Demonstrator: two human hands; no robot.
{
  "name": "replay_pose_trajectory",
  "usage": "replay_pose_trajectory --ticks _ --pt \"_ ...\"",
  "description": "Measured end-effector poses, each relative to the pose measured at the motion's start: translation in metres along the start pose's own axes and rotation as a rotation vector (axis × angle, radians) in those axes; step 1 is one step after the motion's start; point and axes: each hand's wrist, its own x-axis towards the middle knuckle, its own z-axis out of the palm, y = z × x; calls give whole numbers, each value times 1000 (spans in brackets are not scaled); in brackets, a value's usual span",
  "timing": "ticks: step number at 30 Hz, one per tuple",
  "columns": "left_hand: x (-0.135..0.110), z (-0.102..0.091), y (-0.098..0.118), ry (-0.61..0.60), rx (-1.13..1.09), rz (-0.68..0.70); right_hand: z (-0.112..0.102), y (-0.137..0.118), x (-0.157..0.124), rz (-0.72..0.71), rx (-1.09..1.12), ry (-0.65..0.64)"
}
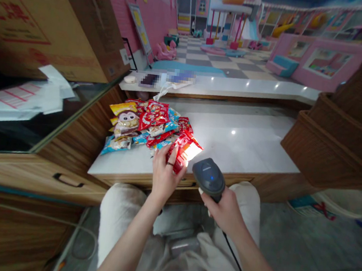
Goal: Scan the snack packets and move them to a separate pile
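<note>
Left hand [165, 176] holds a red packet [182, 149], right hand [224, 211] grips a barcode scanner [209, 178] (nose toward it).

A white stone counter [232, 146] with a wooden front [280, 185] carries a heap of snack bags [145, 126] at its left end. Behind it, a higher white ledge [239, 87] holds blurred objects [164, 80]. To the left, a dark glass top [10, 132] holds papers [23, 98] and a cardboard box [49, 22].
</note>
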Motion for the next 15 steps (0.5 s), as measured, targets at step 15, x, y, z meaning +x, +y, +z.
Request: replay_pose_trajectory --ticks 15 --pt "14 -10 -13 -14 -7 -58 -2 10 -5 27 -24 -10"
